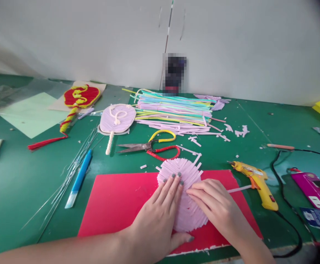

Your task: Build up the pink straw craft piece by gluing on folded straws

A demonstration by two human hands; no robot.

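Observation:
A round lilac piece [188, 216], made of pipe cleaners laid side by side, lies on a red board [116, 205]. My left hand [160, 209] rests flat on its left part, fingers stretched out and thumb near the lower edge. My right hand [214, 205] is closed in a pinch over the piece's right part. From behind this hand a lilac pipe cleaner [239, 189] sticks out toward the yellow glue gun [256, 179]; the pinched end is hidden by my fingers. Several loose strip ends poke out at the piece's upper right edge.
Scissors [149, 146] with yellow and red handles lie beyond the board. Behind them is a pile of coloured pipe cleaners [173, 110]. A lilac fan [117, 118], a red-and-yellow fan [81, 97], thin wires [72, 168] and a blue tool [80, 176] lie leftward. Cords run at right.

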